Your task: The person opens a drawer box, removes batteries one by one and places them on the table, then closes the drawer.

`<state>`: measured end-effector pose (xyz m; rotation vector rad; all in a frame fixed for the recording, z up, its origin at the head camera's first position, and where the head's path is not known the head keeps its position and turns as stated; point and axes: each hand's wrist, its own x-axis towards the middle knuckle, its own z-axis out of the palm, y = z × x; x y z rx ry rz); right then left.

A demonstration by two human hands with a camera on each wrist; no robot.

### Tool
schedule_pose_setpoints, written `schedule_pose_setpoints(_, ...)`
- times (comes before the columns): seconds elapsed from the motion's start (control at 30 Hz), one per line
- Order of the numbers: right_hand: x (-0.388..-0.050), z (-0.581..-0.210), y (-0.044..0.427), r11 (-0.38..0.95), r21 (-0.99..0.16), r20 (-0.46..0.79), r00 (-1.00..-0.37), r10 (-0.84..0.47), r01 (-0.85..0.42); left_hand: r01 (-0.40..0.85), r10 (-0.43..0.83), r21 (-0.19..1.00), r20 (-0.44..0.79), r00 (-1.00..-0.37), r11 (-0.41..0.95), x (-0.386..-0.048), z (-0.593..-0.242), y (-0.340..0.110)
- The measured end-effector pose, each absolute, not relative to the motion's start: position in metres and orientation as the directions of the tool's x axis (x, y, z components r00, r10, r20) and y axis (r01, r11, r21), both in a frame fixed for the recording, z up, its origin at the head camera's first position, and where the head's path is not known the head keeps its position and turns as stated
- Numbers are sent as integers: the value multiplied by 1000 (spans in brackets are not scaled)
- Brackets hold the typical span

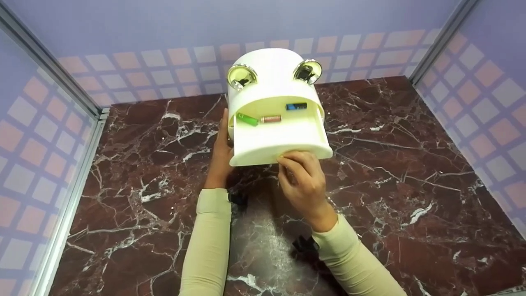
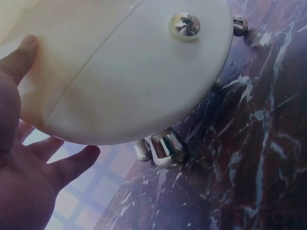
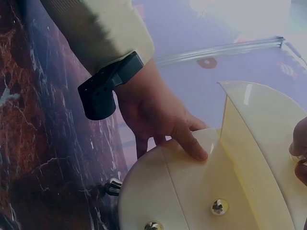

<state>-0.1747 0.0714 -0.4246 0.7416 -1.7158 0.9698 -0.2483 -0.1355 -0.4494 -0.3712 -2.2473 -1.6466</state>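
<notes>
A white rounded drawer box [image 1: 269, 68] with two round chrome-rimmed eyes [image 1: 251, 74] stands at the centre of the head view. Its white drawer [image 1: 279, 137] is pulled out toward me. Inside lie a green battery [image 1: 248, 119], a pinkish battery [image 1: 271, 119] and a blue-and-black battery [image 1: 296, 106]. My left hand [image 1: 222, 154] grips the box's left side; the left wrist view shows its thumb [image 2: 24, 55] and fingers on either side of an edge. With thumb and forefinger, my right hand [image 1: 306, 181] pinches the middle of the drawer front [image 1: 257, 157].
The box's chrome feet [image 2: 165, 149] show in the left wrist view. Dark red marble-patterned tabletop [image 1: 390, 164] surrounds the box. Tiled lilac walls [image 1: 156, 45] rise at the back and both sides. Black wrist cameras [image 3: 103, 91] sit under the sleeves.
</notes>
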Motion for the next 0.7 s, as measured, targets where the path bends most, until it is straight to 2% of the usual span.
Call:
schedule_pose_setpoints(0.27,-173,-423,72,495,-273,942,-334,-37,-825,405,8,868,420,-907,289,-250,-451,-135)
schedule_pose_setpoints(0.7,-171,-421,73,482,-287,937,-347,-38,-828,333,3,901,346,-938,278,-247,-449,-136)
